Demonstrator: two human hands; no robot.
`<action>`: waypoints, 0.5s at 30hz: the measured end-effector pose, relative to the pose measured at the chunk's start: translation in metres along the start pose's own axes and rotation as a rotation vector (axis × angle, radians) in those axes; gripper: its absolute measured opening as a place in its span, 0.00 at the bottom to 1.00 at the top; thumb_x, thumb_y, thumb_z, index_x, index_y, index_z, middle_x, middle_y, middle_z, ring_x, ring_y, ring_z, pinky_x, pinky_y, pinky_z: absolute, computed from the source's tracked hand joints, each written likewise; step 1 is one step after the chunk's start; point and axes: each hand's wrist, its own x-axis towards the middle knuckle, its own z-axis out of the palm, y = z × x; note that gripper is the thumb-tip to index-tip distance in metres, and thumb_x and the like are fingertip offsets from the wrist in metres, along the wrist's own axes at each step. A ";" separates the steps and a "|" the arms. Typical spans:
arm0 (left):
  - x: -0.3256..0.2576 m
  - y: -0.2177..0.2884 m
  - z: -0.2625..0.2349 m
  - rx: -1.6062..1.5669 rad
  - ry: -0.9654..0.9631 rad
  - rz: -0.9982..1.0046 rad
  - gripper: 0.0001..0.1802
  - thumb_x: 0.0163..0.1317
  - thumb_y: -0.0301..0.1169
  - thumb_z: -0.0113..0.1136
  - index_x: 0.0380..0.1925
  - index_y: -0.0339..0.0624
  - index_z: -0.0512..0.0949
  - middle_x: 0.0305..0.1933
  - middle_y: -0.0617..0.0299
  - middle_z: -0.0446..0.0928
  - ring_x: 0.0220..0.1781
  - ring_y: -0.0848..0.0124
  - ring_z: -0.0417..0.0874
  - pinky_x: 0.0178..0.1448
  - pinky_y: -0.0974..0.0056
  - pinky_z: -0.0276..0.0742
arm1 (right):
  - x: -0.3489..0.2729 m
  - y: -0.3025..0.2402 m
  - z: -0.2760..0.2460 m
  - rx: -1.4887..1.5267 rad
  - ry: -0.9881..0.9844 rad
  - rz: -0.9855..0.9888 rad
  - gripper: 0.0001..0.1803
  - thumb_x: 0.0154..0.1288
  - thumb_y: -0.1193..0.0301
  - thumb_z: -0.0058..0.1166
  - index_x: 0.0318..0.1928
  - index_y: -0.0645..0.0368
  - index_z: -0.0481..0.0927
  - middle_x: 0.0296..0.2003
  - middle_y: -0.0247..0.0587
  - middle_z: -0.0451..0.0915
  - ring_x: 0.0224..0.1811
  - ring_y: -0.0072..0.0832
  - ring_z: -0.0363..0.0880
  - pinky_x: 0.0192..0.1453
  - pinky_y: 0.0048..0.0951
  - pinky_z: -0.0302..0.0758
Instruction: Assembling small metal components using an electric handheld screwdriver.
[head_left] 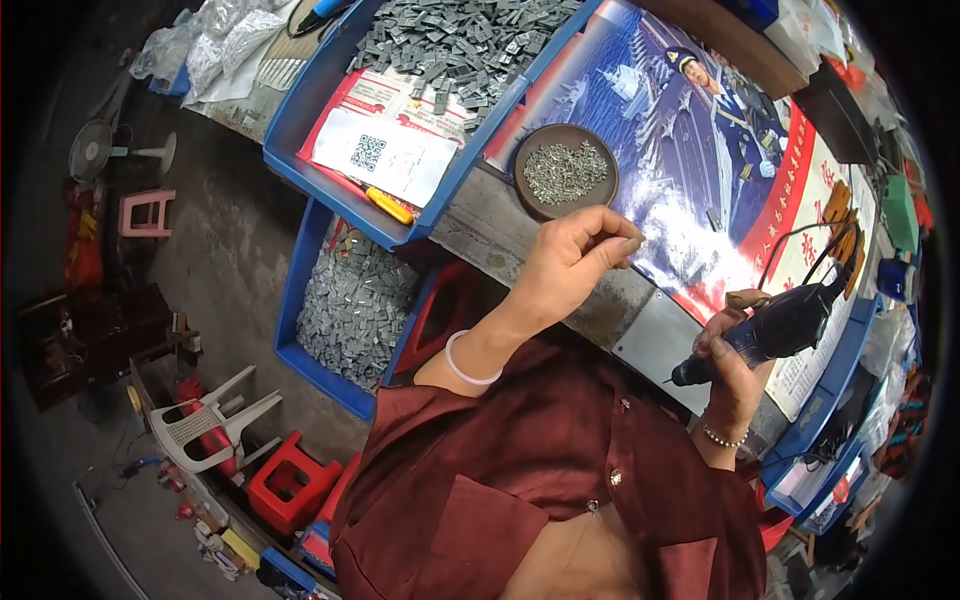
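My left hand (577, 255) is raised over the bench edge, fingers pinched on a small grey metal part (631, 243). It hovers just below a round brown dish (533, 152) holding several small screws (566, 171). My right hand (728, 372) grips a black electric screwdriver (775, 325), its bit pointing left and down above a grey metal plate (660, 340). A black cable runs up from the tool. A white bangle sits on my left wrist, a bead bracelet on my right.
A blue tray (300, 120) at upper left holds grey metal parts (460, 45), a white paper and an orange-handled tool (388, 206). A lower blue bin (290, 330) is full of grey parts. A printed poster (690, 150) covers the bench. Plastic stools and a white chair (210, 425) stand on the floor.
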 end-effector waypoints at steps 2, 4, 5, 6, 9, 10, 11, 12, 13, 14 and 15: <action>-0.004 0.003 0.007 -0.174 -0.049 -0.078 0.07 0.65 0.26 0.56 0.39 0.33 0.77 0.36 0.64 0.79 0.34 0.79 0.78 0.42 0.73 0.76 | 0.000 0.002 -0.002 -0.005 0.060 -0.062 0.30 0.46 0.76 0.62 0.50 0.64 0.65 0.23 0.39 0.72 0.24 0.24 0.73 0.29 0.22 0.70; -0.007 -0.001 0.010 -0.181 -0.078 -0.080 0.07 0.66 0.26 0.56 0.39 0.33 0.77 0.35 0.64 0.78 0.34 0.79 0.78 0.42 0.73 0.76 | 0.001 0.001 -0.002 0.007 0.042 -0.054 0.30 0.46 0.76 0.62 0.51 0.64 0.64 0.23 0.39 0.72 0.24 0.24 0.73 0.29 0.22 0.70; -0.009 -0.003 0.012 -0.187 -0.107 -0.081 0.07 0.66 0.27 0.55 0.39 0.32 0.77 0.35 0.64 0.78 0.34 0.79 0.78 0.42 0.73 0.76 | 0.001 0.001 -0.003 0.019 0.023 -0.049 0.30 0.46 0.75 0.62 0.51 0.64 0.64 0.23 0.39 0.72 0.24 0.24 0.73 0.29 0.22 0.70; -0.010 -0.002 0.014 -0.187 -0.108 -0.084 0.07 0.66 0.27 0.55 0.39 0.32 0.77 0.35 0.64 0.78 0.34 0.79 0.78 0.42 0.73 0.76 | 0.002 0.000 -0.004 0.021 0.026 -0.046 0.30 0.46 0.75 0.62 0.51 0.64 0.64 0.23 0.39 0.72 0.24 0.24 0.73 0.29 0.22 0.70; -0.014 -0.003 0.022 -0.217 -0.154 -0.106 0.08 0.67 0.27 0.53 0.39 0.32 0.76 0.34 0.63 0.78 0.34 0.78 0.78 0.41 0.73 0.76 | 0.003 -0.001 -0.008 0.038 0.027 -0.055 0.30 0.47 0.76 0.62 0.51 0.65 0.64 0.23 0.40 0.73 0.24 0.24 0.73 0.30 0.22 0.70; -0.014 -0.004 0.024 -0.217 -0.155 -0.108 0.08 0.67 0.27 0.53 0.39 0.32 0.76 0.34 0.63 0.78 0.34 0.78 0.78 0.41 0.73 0.76 | 0.004 -0.001 -0.009 0.053 0.022 -0.055 0.29 0.48 0.76 0.61 0.51 0.65 0.64 0.23 0.40 0.73 0.24 0.24 0.73 0.30 0.22 0.70; -0.015 -0.004 0.027 -0.232 -0.169 -0.132 0.07 0.67 0.27 0.53 0.39 0.32 0.76 0.34 0.63 0.78 0.34 0.78 0.78 0.41 0.73 0.76 | 0.004 -0.001 -0.010 0.068 0.017 -0.055 0.29 0.48 0.76 0.61 0.51 0.65 0.64 0.23 0.40 0.73 0.24 0.24 0.73 0.30 0.22 0.70; -0.016 -0.005 0.028 -0.245 -0.177 -0.156 0.07 0.68 0.26 0.52 0.39 0.32 0.76 0.34 0.63 0.78 0.34 0.78 0.78 0.42 0.73 0.76 | 0.005 0.000 -0.010 0.067 0.012 -0.053 0.29 0.48 0.76 0.61 0.51 0.65 0.64 0.23 0.40 0.73 0.24 0.24 0.73 0.30 0.22 0.70; -0.016 -0.005 0.030 -0.246 -0.172 -0.155 0.07 0.68 0.26 0.52 0.39 0.32 0.76 0.34 0.63 0.78 0.34 0.78 0.78 0.42 0.73 0.76 | 0.006 0.000 -0.010 0.069 0.011 -0.060 0.29 0.48 0.76 0.61 0.51 0.65 0.64 0.23 0.40 0.73 0.24 0.24 0.73 0.30 0.22 0.70; -0.017 -0.005 0.031 -0.250 -0.197 -0.166 0.08 0.68 0.26 0.52 0.39 0.32 0.76 0.34 0.63 0.78 0.34 0.78 0.78 0.42 0.72 0.76 | 0.006 0.000 -0.010 0.069 0.010 -0.068 0.29 0.48 0.75 0.61 0.51 0.65 0.64 0.23 0.41 0.73 0.23 0.25 0.73 0.30 0.22 0.71; -0.017 -0.005 0.032 -0.252 -0.219 -0.176 0.08 0.68 0.27 0.51 0.39 0.32 0.76 0.35 0.63 0.78 0.34 0.78 0.78 0.42 0.72 0.76 | 0.007 0.000 -0.010 0.067 0.000 -0.066 0.29 0.48 0.75 0.61 0.51 0.65 0.64 0.23 0.41 0.73 0.23 0.25 0.73 0.30 0.22 0.71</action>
